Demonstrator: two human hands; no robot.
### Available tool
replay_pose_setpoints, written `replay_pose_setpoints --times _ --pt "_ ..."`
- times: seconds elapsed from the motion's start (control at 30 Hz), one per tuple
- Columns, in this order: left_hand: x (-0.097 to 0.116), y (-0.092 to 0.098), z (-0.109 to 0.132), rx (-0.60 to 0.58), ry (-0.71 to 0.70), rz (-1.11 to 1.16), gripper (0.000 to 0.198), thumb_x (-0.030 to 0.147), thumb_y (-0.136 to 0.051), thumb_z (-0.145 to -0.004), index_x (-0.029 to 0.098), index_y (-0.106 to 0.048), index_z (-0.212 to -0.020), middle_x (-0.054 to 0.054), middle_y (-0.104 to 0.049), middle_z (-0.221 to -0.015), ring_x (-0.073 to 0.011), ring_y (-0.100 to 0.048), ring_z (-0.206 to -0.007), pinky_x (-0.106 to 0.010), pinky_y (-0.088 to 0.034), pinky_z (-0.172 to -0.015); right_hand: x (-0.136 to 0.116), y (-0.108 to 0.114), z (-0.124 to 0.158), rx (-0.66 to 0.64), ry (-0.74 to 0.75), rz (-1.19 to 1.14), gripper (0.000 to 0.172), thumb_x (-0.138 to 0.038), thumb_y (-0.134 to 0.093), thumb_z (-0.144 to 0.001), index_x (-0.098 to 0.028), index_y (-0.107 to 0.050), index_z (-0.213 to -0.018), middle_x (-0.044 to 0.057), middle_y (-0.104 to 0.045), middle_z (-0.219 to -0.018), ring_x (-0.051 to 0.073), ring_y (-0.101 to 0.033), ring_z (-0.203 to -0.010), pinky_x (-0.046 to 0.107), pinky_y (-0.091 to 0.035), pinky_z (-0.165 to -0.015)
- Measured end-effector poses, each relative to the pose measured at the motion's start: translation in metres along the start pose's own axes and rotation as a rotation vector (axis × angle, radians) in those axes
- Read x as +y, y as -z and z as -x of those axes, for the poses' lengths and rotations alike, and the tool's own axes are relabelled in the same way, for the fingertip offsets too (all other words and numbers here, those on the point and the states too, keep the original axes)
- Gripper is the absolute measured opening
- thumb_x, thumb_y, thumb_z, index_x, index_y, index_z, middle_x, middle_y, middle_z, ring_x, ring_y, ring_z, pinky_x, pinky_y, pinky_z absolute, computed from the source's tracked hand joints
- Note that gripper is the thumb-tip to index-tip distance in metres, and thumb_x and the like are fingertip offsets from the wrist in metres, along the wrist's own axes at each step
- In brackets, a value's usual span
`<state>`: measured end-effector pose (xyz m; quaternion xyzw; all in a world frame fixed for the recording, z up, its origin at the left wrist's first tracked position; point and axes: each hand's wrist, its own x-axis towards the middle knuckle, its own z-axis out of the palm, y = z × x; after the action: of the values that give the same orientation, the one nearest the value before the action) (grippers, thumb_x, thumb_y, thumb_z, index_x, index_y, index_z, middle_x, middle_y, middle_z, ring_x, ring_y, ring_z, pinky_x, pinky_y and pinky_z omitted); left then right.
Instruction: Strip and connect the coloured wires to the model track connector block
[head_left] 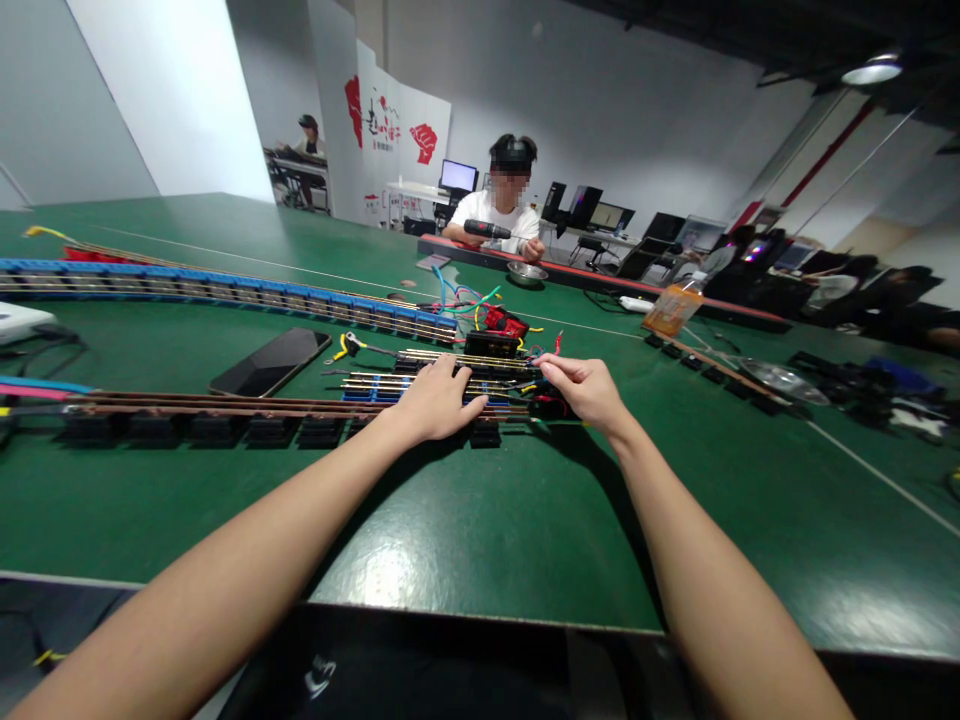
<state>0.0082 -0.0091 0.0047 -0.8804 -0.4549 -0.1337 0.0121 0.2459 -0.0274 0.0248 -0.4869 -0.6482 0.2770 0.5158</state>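
My left hand [442, 398] lies palm down with fingers spread across short track-like strips, which have brass-coloured rails on blue and black blocks. One blue-block strip [367, 387] runs beneath its fingers. At the right end of these strips, my right hand [583, 388] pinches what looks like a thin wire; the fingertips hide most of it. A red wire end [559, 341] sticks up just behind those fingers. Beyond the left hand sits a black block [491, 345] beside a red part [506, 321] with loose coloured wires. A yellow-tipped cable end [346, 345] lies to the left.
A long dark rail strip [225, 405] and a curved blue one [225, 290] extend leftward on the green table [465, 540]. Between them lies a phone [271, 362]. Across the table, a person [495, 215] holds a power screwdriver [487, 229] near a metal bowl [527, 273]. A bottle [675, 305] stands right.
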Motion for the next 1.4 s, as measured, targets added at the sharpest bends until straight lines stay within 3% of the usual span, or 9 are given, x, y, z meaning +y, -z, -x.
replay_pose_setpoints --times 0.17,0.37,0.5,0.73,0.97,1.17,1.4 --pt "-0.001 -0.001 0.0 0.0 0.006 0.005 0.054 0.053 -0.038 -0.098 0.011 -0.061 -0.121 -0.021 -0.057 -0.127 -0.0333 -0.056 -0.12 -0.045 -0.044 -0.104 0.005 0.002 0.002 -0.143 -0.001 0.088 0.033 -0.048 -0.072 -0.074 -0.018 -0.081 -0.083 -0.001 -0.069 -0.07 0.012 -0.055 -0.06 0.024 -0.044 -0.058" --pt "-0.001 -0.002 -0.001 0.0 -0.003 0.002 0.056 0.053 -0.038 -0.098 0.009 -0.06 -0.123 -0.022 -0.054 -0.131 -0.0338 -0.054 -0.124 -0.045 -0.043 -0.106 0.011 0.005 0.002 -0.262 0.042 0.289 0.035 -0.048 -0.065 -0.082 -0.017 -0.079 -0.086 -0.005 -0.05 -0.055 0.006 -0.029 -0.049 0.02 -0.019 -0.047" --pt "-0.001 -0.001 0.0 -0.009 -0.005 -0.001 0.056 0.054 -0.037 -0.098 0.009 -0.06 -0.124 -0.022 -0.055 -0.129 -0.0334 -0.055 -0.122 -0.045 -0.043 -0.105 0.01 0.003 0.004 -0.256 0.059 0.292 0.035 -0.048 -0.063 -0.083 -0.016 -0.078 -0.085 -0.005 -0.04 -0.053 0.006 -0.023 -0.049 0.021 -0.014 -0.047" --pt "-0.002 -0.002 -0.001 0.0 -0.004 0.001 0.056 0.054 -0.038 -0.098 0.01 -0.06 -0.123 -0.021 -0.055 -0.129 -0.0326 -0.055 -0.12 -0.044 -0.043 -0.104 0.006 0.001 0.011 -0.068 0.008 0.116 0.037 -0.05 -0.073 -0.075 -0.016 -0.076 -0.09 -0.009 -0.033 -0.048 0.005 -0.023 -0.047 0.021 -0.017 -0.047" --pt "-0.002 -0.001 -0.001 -0.02 -0.011 -0.01 0.057 0.053 -0.037 -0.098 0.007 -0.059 -0.124 -0.023 -0.055 -0.129 -0.0339 -0.054 -0.122 -0.046 -0.042 -0.106 0.002 0.0 0.001 0.368 -0.09 -0.389 0.044 -0.054 -0.079 -0.066 -0.017 -0.07 -0.089 -0.012 -0.033 -0.042 0.004 -0.023 -0.039 0.018 -0.018 -0.036" --pt "-0.002 -0.001 -0.001 -0.017 -0.006 0.0 0.057 0.053 -0.039 -0.098 0.006 -0.06 -0.125 -0.023 -0.055 -0.129 -0.034 -0.054 -0.123 -0.045 -0.042 -0.107 0.0 0.003 -0.002 0.472 -0.13 -0.604 0.039 -0.05 -0.079 -0.068 -0.02 -0.064 -0.087 -0.015 -0.029 -0.041 0.003 -0.019 -0.036 0.014 -0.016 -0.033" --pt "-0.002 0.0 -0.001 -0.027 -0.003 -0.009 0.057 0.053 -0.037 -0.099 0.007 -0.059 -0.125 -0.023 -0.054 -0.132 -0.0346 -0.054 -0.124 -0.046 -0.043 -0.107 0.0 0.004 -0.001 0.527 -0.142 -0.661 0.04 -0.052 -0.078 -0.071 -0.02 -0.062 -0.09 -0.015 -0.029 -0.039 0.003 -0.018 -0.035 0.014 -0.015 -0.033"
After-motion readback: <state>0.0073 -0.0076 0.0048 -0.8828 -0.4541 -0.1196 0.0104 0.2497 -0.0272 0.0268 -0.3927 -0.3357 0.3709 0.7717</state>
